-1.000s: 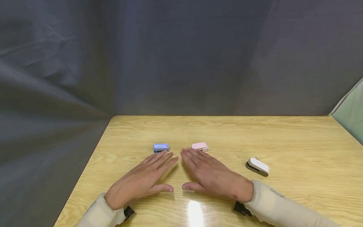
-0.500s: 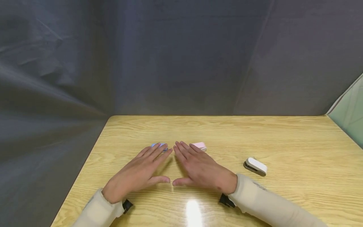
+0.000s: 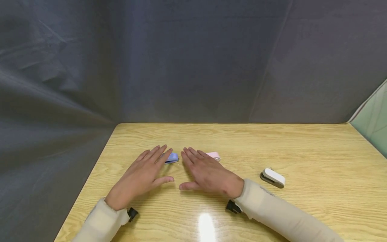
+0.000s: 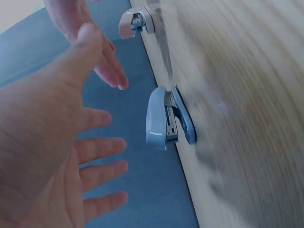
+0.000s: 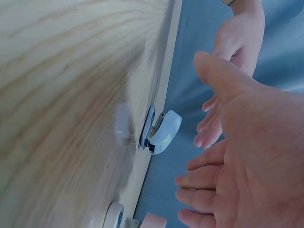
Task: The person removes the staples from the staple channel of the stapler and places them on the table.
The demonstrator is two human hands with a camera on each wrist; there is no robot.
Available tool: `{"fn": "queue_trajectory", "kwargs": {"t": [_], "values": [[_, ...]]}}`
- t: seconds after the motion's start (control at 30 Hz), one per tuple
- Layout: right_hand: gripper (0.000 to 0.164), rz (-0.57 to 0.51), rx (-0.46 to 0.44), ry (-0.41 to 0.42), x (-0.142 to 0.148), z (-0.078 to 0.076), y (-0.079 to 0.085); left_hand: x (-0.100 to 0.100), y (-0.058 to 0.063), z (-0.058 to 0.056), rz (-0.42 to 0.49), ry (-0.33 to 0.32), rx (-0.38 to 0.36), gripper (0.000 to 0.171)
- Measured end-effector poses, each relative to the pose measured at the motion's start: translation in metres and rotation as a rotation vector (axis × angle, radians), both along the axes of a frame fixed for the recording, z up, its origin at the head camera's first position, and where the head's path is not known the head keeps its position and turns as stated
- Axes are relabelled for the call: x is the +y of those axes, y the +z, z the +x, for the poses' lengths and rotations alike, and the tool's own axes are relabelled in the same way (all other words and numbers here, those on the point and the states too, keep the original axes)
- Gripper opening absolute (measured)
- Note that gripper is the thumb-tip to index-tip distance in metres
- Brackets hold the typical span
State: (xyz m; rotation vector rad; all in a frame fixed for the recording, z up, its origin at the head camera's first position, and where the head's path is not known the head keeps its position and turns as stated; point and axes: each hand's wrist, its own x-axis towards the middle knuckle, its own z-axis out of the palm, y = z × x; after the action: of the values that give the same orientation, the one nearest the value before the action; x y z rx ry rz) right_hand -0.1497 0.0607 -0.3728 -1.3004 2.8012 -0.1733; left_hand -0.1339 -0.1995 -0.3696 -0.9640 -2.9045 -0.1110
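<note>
Both hands are held palm down with straight fingers, apart from each other, and neither holds anything. My left hand [image 3: 140, 176] hovers above the left end of a small blue stapler [image 3: 173, 157], hiding part of it in the head view. The left wrist view shows the blue stapler [image 4: 156, 121] apart from the fingers, its jaws spread. My right hand [image 3: 208, 171] is over the near side of a pink stapler [image 3: 215, 155], whose left part it covers. Farther right lies a white stapler [image 3: 273, 176] with a dark base, untouched by either hand.
A wood-grain table [image 3: 302, 144] carries the staplers. Dark grey sheeting [image 3: 193, 67] rises behind its far edge and along its left side. Black straps [image 3: 233, 206] show under the sleeve cuffs.
Both hands have shifted left and slightly farther forward. The left hand now covers the blue stapler's left end and uncovers its right end. The staplers stay where they lay.
</note>
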Motion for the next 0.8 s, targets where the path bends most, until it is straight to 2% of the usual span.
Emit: {"fn": "queue_trajectory", "kwargs": {"t": [0.1, 0.23, 0.37, 0.57, 0.8], "values": [[0.099, 0.006, -0.008, -0.015, -0.004, -0.004, 0.000, -0.002, 0.001, -0.005, -0.001, 0.036, 0.017, 0.089], [0.092, 0.006, -0.045, -0.078, -0.008, -0.011, 0.001, -0.005, 0.000, -0.012, -0.007, 0.083, 0.062, 0.083], [0.082, -0.037, -0.008, -0.090, -0.012, -0.018, 0.002, -0.008, -0.002, -0.018, 0.020, 0.131, 0.111, 0.071], [0.064, -0.141, 0.074, -0.035, -0.023, -0.028, 0.001, -0.013, -0.005, -0.023, 0.119, 0.179, 0.036, 0.056], [0.050, -0.177, 0.032, -0.046, -0.042, -0.036, 0.002, -0.013, -0.011, -0.030, 0.227, 0.271, -0.078, 0.042]]}}
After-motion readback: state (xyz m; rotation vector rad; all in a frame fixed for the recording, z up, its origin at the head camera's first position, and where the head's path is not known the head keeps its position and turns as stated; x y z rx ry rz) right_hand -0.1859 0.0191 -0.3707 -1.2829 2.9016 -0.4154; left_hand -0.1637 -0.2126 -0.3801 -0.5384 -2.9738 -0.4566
